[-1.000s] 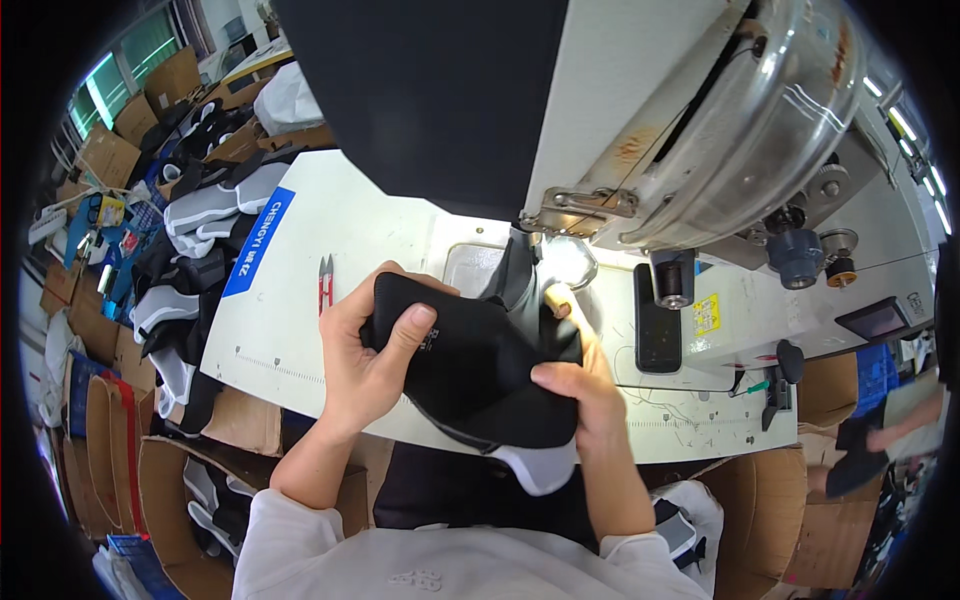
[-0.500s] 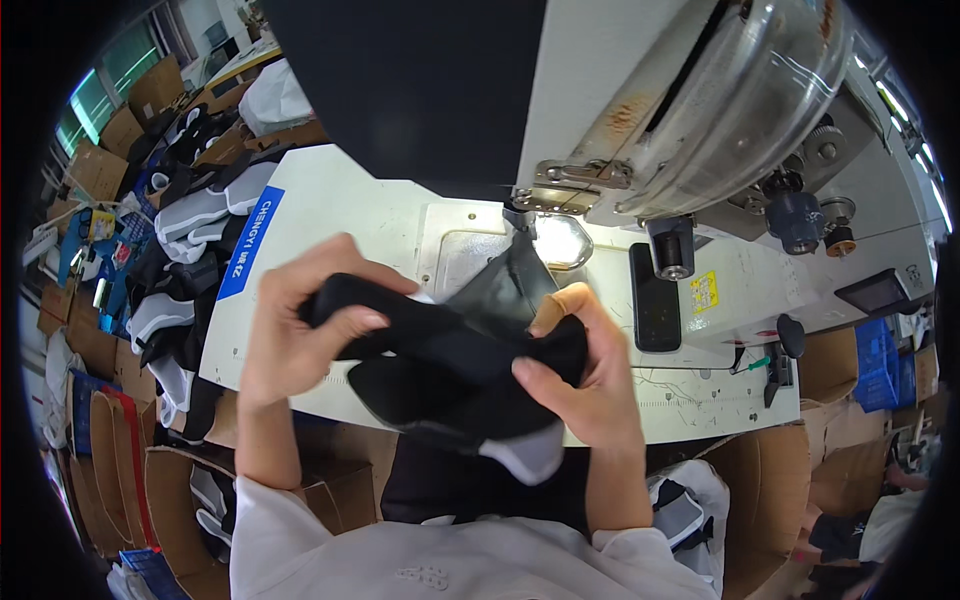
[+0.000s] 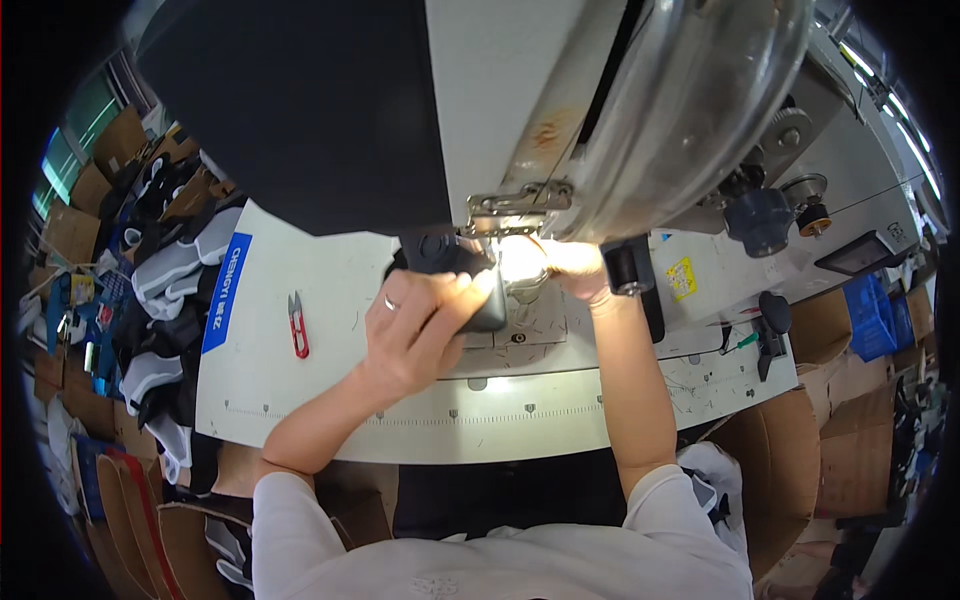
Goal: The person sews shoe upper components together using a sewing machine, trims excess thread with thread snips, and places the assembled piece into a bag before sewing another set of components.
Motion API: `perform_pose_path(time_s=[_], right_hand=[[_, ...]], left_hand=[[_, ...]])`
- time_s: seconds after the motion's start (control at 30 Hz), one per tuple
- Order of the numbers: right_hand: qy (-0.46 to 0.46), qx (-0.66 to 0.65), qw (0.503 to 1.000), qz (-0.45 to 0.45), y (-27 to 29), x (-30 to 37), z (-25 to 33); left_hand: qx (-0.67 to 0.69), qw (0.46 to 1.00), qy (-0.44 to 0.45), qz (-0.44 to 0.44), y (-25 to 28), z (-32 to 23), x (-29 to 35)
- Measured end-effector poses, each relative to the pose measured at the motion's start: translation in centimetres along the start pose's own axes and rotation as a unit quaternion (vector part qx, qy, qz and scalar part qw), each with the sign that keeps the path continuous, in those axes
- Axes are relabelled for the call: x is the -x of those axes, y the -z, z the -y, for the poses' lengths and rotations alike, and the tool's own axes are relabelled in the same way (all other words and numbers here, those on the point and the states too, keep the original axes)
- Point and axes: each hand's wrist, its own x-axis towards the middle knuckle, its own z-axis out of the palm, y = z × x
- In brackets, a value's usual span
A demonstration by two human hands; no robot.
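Observation:
A black fabric piece [image 3: 487,312] lies under the head of a sewing machine [image 3: 520,195], beside the needle area. My left hand [image 3: 415,328], with a ring on one finger, has its bent fingers pressed together on the piece's left part. Right of the needle, my right hand [image 3: 577,270] reaches in close to the bright machine bed [image 3: 522,265]. Lamp glare and the machine hide its fingertips, so its grip does not show. Much of the fabric is covered by my left hand and the machine head.
Red-handled thread snips [image 3: 300,332] lie on the white table [image 3: 330,380], left of my left hand. Grey and black pieces [image 3: 185,265] are heaped beyond the table's left edge. Cardboard boxes [image 3: 775,480] stand below. A black device [image 3: 650,300] lies beside my right wrist.
Both hands have moved forward from the near side of the table to the needle, bringing the black fabric piece down under the machine head. The snips have come into view.

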Motion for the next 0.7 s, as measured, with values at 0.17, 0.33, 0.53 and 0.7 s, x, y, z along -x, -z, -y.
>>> perform_pose_path(time_s=[0.17, 0.33, 0.53, 0.7], right_hand=[[0.103, -0.196, 0.975, 0.021, -0.1, 0.4, -2.4], [0.182, -0.172, 0.961, 0.116, -1.2, 0.8, -2.4], [0.171, -0.204, 0.963, 0.041, -2.8, 1.6, -1.7], [0.226, -0.128, 0.963, 0.068, -3.4, 2.0, -1.4]], left_hand=[[-0.024, 0.996, -0.081, 0.017, 1.1, 0.1, -0.8], [-0.01, 0.992, -0.117, 0.05, 2.1, -0.1, -1.6], [-0.022, 0.988, -0.139, 0.057, 2.2, 0.6, -2.0], [-0.008, 0.988, -0.139, 0.067, 2.6, 0.7, -2.2]])
